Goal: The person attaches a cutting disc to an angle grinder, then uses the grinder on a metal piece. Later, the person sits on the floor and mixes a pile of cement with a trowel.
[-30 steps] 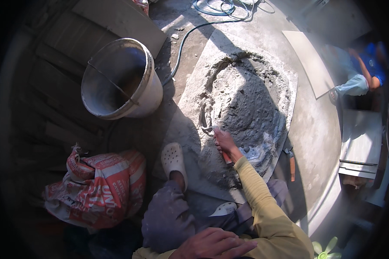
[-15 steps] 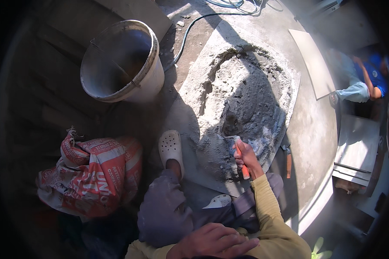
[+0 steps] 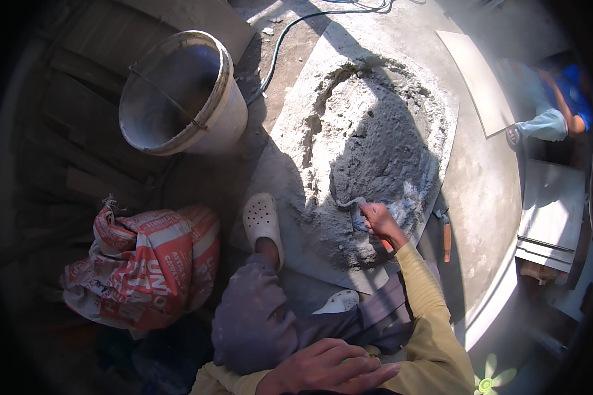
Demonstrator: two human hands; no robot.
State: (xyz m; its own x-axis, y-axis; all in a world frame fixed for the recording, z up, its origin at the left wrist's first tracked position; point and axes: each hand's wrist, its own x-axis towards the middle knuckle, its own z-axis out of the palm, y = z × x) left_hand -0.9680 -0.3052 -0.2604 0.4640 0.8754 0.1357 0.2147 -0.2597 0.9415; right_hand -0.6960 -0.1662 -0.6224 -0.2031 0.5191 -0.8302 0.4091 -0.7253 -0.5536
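Note:
My right hand (image 3: 382, 222) is wrapped round the orange handle of a trowel (image 3: 387, 245) at the near side of a heap of grey mortar (image 3: 382, 155). The trowel's metal neck shows to the left of my fist; its blade is hard to make out against the mix. The mortar is spread in a rough oval, wet and dark in the middle, paler and drier round the rim. My left hand (image 3: 326, 368) lies low in the picture, close to my right sleeve, with its fingers stretched out and nothing held.
A white bucket (image 3: 237, 118) stands at the far left, a red-and-white sack (image 3: 155, 270) nearer. The mortar lies on a flat board (image 3: 296, 260). A wooden-handled tool (image 3: 447, 240) lies to its right. Beyond are a hose (image 3: 275, 56), a pale panel (image 3: 474, 79) and another person (image 3: 563, 105).
My right hand has shifted a little right and away from me with the trowel. The dark hollow beside the trowel looks filled and smoother. My left hand stays in place.

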